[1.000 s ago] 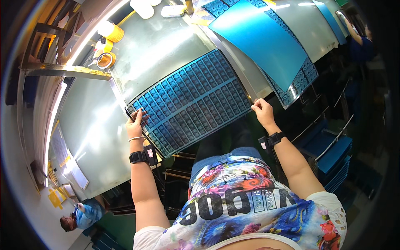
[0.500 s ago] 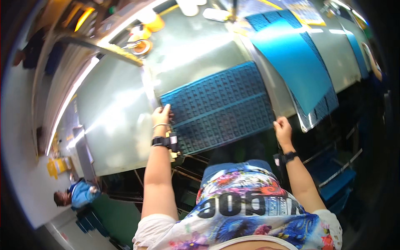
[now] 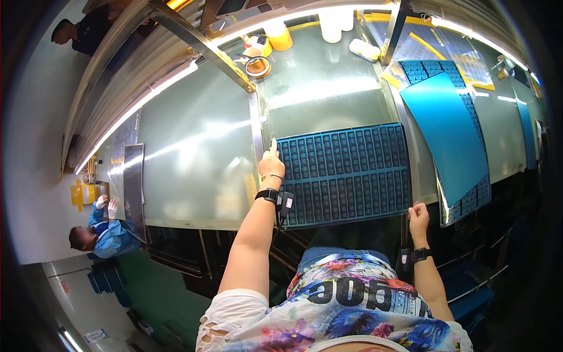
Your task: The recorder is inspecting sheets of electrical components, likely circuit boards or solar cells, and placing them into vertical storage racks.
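Observation:
A dark blue panel [image 3: 346, 176] with rows of small cells and a pale band across its middle lies on the bench, its near edge reaching past the bench front. At its left edge is my left hand [image 3: 271, 164], one digit stretched along the side and the others curled at the rim, partly hidden. My right hand [image 3: 419, 220] is closed at the near right corner, fingertips pressed together on the panel's edge. Each wrist wears a black band with a small box.
A bright blue sheet [image 3: 446, 129] lies over another patterned panel [image 3: 484, 182] to the right. At the back stand a tape roll [image 3: 258, 67], an orange cup-shaped stack [image 3: 280, 38] and white cylinders [image 3: 331, 28]. Metal posts [image 3: 202, 44] rise from the bench. A co-worker [image 3: 105, 234] is at far left.
The view has shifted, so bench and panel appear lower and further right. The panel looks straighter and sharper now. Both hands remain at its sides; the left digit is now more stretched out.

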A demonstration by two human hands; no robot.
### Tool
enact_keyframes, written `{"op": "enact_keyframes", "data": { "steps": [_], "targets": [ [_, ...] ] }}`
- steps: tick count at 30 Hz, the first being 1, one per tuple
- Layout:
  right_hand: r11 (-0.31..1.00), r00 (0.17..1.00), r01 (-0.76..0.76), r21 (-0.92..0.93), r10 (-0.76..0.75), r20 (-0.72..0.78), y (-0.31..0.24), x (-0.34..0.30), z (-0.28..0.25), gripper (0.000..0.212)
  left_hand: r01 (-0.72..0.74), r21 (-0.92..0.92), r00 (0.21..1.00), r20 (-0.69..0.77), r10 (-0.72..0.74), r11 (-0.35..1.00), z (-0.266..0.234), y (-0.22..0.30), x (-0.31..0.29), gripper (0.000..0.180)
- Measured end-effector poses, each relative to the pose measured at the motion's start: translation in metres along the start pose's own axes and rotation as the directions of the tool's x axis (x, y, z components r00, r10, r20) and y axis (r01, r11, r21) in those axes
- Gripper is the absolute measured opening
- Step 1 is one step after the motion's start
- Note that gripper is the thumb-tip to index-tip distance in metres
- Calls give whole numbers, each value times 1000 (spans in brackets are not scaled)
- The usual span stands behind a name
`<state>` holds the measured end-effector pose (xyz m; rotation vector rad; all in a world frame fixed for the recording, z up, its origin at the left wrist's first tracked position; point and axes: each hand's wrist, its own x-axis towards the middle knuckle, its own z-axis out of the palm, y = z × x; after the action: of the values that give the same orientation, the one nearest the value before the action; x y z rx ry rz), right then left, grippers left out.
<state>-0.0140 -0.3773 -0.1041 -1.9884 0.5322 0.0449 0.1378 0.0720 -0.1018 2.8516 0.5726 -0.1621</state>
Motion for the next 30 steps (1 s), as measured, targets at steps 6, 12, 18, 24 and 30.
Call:
{"op": "enact_keyframes", "data": {
  "steps": [6, 12, 18, 24, 30],
  "targets": [
    [999, 999, 35, -33, -35, -4, 8, 5, -3, 16, 6, -6, 999, 51, -6, 1000, -5, 4, 7, 47],
    [887, 990, 115, -448, -138, -18, -57, -5, -8, 20, -82, 326, 995, -28, 96, 942, -17, 22, 3, 45],
    [353, 774, 532, -770, -571, 273, -98, 84, 38, 49, -194, 281, 931, -248, 267, 940, 10, 5, -6, 55],
    [224, 800, 463, -858, -522, 295, -110, 162, 77, 51, -163, 202, 945, -251, 212, 966, 20, 8, -11, 55],
    [128, 784, 460, -879, -524, 333, -98, 176, 81, 50, -157, 178, 946, -254, 200, 971, 22, 11, -10, 55]
  ]
}}
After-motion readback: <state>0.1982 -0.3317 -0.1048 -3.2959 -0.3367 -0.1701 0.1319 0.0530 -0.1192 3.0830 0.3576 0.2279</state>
